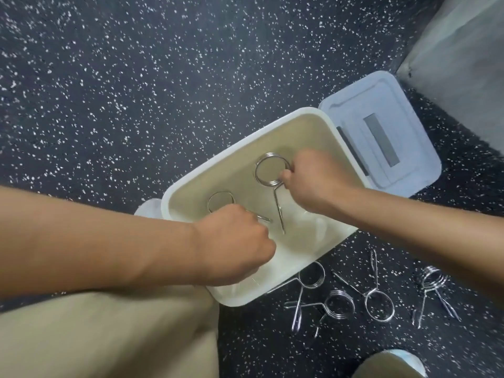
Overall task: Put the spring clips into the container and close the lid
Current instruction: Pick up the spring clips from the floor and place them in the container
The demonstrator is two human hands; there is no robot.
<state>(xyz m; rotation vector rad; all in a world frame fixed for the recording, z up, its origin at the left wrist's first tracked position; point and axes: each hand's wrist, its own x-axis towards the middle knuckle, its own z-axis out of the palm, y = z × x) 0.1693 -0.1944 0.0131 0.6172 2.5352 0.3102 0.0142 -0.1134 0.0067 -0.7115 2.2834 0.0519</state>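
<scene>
both hands lowering spring clips into the open container

left hand [234, 241] pinches a small clip [221, 201] over the container [324, 241]; right hand [313, 178] grips a bigger clip [270, 169] inside it. next, i'd judge: let go, then fetch the four loose clips [379, 304] on the floor [136, 91] to the right. the lid [381, 137] lies beside, off.

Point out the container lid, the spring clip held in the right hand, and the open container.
container lid [381, 137], head view, on its flat top panel.
spring clip in the right hand [260, 170], head view, on the coil's left side.
container [272, 126], head view, on its far rim.
</scene>
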